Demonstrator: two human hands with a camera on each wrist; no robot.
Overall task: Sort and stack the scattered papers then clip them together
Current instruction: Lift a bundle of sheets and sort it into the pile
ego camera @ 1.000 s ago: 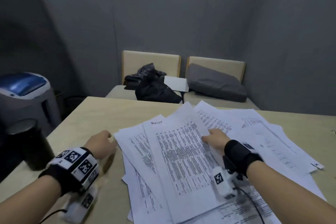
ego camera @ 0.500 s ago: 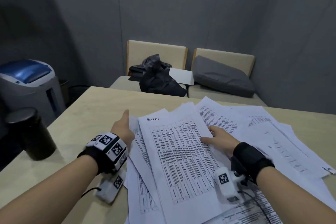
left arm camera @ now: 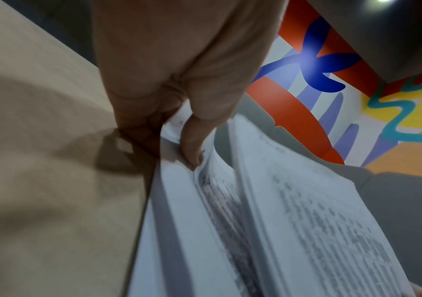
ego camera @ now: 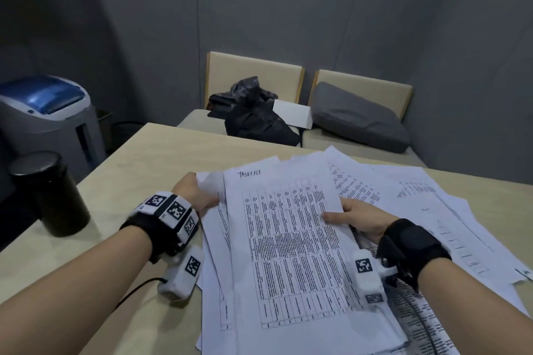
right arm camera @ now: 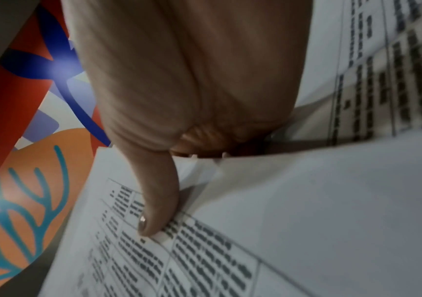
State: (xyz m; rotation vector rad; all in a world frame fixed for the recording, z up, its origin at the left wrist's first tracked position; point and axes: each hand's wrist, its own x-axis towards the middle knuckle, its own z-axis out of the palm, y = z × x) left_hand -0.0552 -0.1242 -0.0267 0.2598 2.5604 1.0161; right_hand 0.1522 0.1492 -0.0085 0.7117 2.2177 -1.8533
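Note:
Several printed white sheets lie fanned over the beige table (ego camera: 150,153). The top sheet (ego camera: 288,239), headed "TASK LIST", carries a dense table and is lifted a little. My right hand (ego camera: 350,215) pinches its right edge, thumb (right arm camera: 157,211) on the print and fingers tucked under. My left hand (ego camera: 196,196) grips the left edges of the sheets under it (ego camera: 215,239); the left wrist view shows its thumb (left arm camera: 193,144) on top of them and fingers beneath. More sheets (ego camera: 432,210) spread to the right on the table. No clip is in view.
A black cylindrical container (ego camera: 49,193) stands at the table's left edge. A grey and blue machine (ego camera: 46,115) sits beyond it. Two chairs behind the table hold a black bag (ego camera: 256,121) and a grey cushion (ego camera: 357,118). Grey partitions enclose the place.
My left hand moved right from the bare table to the left edges of the papers and took hold of them. My right hand shifted from pressing on the sheets to pinching the top sheet's edge.

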